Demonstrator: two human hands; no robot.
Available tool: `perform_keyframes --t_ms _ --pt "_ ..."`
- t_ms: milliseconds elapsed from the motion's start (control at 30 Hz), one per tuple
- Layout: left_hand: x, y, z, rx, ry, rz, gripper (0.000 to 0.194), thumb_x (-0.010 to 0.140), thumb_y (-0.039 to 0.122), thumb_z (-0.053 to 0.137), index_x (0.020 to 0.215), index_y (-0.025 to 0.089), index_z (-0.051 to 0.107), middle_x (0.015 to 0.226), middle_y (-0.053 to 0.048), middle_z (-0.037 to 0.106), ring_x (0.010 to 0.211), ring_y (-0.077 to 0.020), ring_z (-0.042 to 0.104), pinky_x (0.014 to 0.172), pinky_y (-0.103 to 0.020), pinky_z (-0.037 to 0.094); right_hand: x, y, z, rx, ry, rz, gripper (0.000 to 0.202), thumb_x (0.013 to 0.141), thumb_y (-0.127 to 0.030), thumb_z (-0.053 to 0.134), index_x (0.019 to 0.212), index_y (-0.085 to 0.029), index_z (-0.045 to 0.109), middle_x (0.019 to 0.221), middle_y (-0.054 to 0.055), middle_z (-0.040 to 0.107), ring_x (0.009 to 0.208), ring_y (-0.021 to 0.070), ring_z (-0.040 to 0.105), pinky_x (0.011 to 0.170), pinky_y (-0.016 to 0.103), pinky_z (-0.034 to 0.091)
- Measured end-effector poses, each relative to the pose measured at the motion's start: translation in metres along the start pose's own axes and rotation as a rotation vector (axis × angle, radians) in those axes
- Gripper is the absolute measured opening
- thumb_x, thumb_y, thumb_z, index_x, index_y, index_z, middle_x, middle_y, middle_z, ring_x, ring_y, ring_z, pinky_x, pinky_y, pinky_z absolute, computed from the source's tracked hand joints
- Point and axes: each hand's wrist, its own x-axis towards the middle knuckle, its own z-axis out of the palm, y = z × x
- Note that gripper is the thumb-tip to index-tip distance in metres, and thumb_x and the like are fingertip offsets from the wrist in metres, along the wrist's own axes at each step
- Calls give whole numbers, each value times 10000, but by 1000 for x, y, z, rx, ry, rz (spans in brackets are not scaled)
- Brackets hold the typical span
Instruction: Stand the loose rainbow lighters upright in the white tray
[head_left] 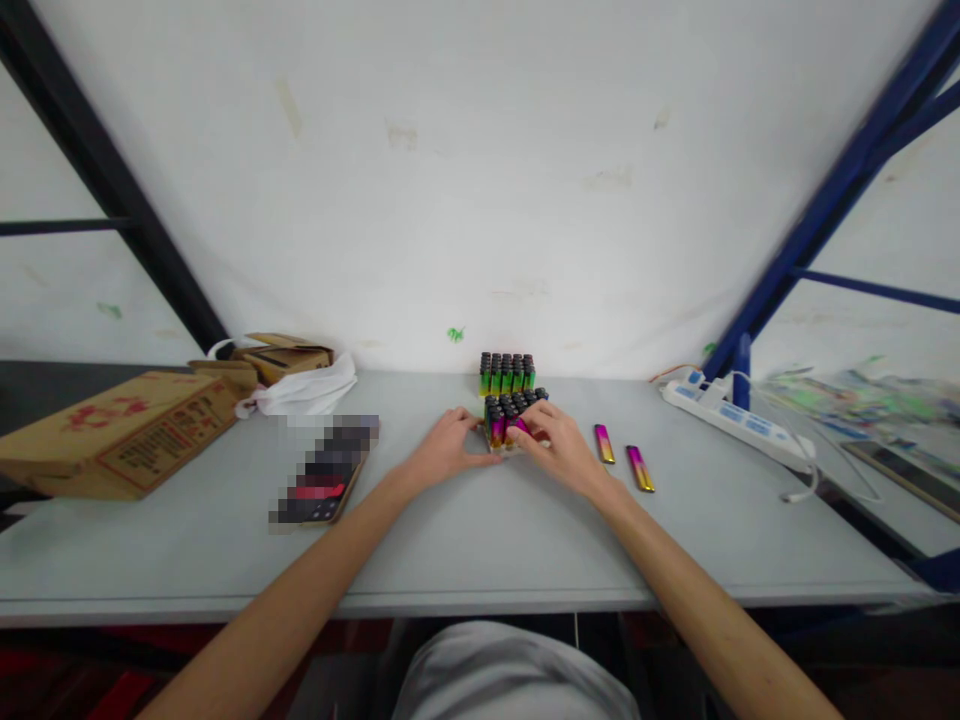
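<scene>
A small see-through tray (pixel 508 452) of upright black-topped lighters (pixel 514 404) is in front of me on the grey table. My left hand (pixel 451 444) grips its left side, thumb along the front edge. At the front row, the bent fingers of my right hand (pixel 553 440) pinch a purple lighter (pixel 517 430); they partly hide it. Behind the tray stands a block of green lighters (pixel 507 375) with black tops, in rows. To the right of my right hand, a purple-and-gold lighter-like piece (pixel 604 444) and a second such piece (pixel 640 468) lie flat.
A phone (pixel 330 475), its screen blurred out, lies left of my forearm. Farther left are a cardboard box (pixel 124 425), a smaller open box (pixel 289 357) and a white plastic bag (pixel 307 388). A white power strip (pixel 739 420) with cables lies right, by the blue frame (pixel 810 235).
</scene>
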Motion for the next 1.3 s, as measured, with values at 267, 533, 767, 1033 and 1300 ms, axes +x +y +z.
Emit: perform_keyframes --t_ms 267,533,767,1033,1300 --pt "0 1 0 2 -15 8 628 733 689 697 1100 180 713 978 -105 662 976 -294 590 863 -396 480 1 3 6 -71 -24 86 287 993 -427 514 874 -188 620 762 26 697 656 162 613 640 264 390" --pt "1 -1 1 -4 -25 -6 612 721 678 717 1082 184 710 993 -99 628 982 -289 583 871 -395 479 4 -1 11 -71 -84 125 251 1009 -376 498 931 -179 632 821 57 737 707 173 661 652 256 405" --pt "1 0 0 -10 -30 -7 571 724 661 718 1035 182 717 979 -95 624 967 -290 578 863 -401 476 7 -10 17 -315 -156 127 250 1014 -353 506 976 -148 645 858 105 731 746 205 665 641 274 387" --pt "1 -1 -1 -5 -46 -8 616 743 682 688 1092 175 705 987 -99 621 982 -295 566 893 -411 464 0 0 -16 -325 -159 120 330 989 -453 522 900 -181 688 795 70 725 688 188 642 634 274 386" --pt "2 2 4 41 12 -47 674 661 756 689 999 173 707 969 -110 644 967 -315 580 866 -411 471 -26 67 -85 -662 -188 595 449 916 -464 609 1187 -107 646 965 180 734 887 274 690 734 325 470"
